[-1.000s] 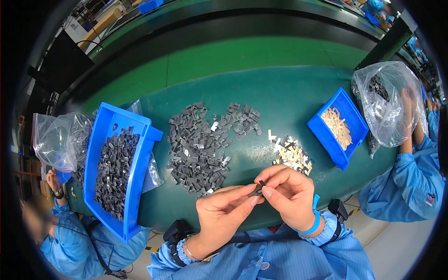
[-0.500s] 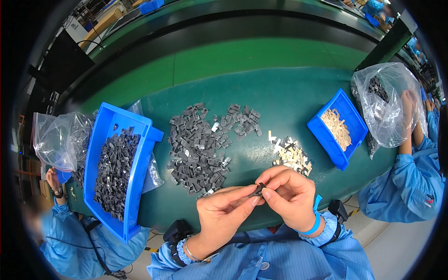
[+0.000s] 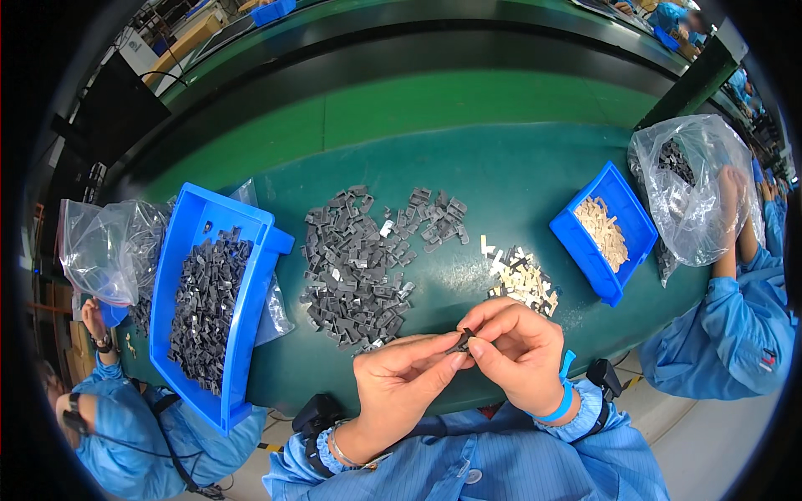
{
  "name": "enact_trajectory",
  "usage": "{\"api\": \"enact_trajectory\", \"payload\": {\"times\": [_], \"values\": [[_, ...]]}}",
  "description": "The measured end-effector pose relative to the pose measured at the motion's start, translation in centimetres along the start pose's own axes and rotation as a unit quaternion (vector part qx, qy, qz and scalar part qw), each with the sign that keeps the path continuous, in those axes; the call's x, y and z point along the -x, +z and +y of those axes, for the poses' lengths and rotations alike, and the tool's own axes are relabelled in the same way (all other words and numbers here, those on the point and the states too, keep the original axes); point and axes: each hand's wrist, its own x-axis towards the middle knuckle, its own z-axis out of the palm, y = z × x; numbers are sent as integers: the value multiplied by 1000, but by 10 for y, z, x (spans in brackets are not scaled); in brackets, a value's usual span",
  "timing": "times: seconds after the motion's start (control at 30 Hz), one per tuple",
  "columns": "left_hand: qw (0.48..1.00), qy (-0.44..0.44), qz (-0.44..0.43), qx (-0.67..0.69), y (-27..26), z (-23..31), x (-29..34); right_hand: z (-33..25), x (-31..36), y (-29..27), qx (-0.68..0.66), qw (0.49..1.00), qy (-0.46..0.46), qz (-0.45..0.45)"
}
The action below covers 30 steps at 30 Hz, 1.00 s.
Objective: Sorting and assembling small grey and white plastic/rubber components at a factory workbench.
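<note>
Dark part [image 3: 465,338] — likely light and stiff, best pinched by its edges — sits with the left hand [image 3: 397,376] at 8 o'clock, right hand [image 3: 520,352] at 3, both fingertip-pinching it; pile [image 3: 355,280] at 10.

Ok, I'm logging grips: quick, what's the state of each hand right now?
Left hand: closed, pinching a small dark part between thumb and fingers.
Right hand: closed, pinching there too; whether it's one piece or two can't be told.

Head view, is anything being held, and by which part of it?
A small dark piece, pinched from its left by the left hand and its right by the right hand; exact grip spots are hidden.
</note>
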Motion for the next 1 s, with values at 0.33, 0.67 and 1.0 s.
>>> {"api": "enact_trajectory", "payload": {"times": [0.33,0.67,1.0], "values": [[999,-24,21,-13,0,0,-2,-3,-6,-1,54,998,-20,16],[995,-74,16,62,4,9,4,-5,-3,-12,45,995,7,-85],[993,-81,-24,85,5,18,8,-14,4,-6,-27,997,33,-60]]}}
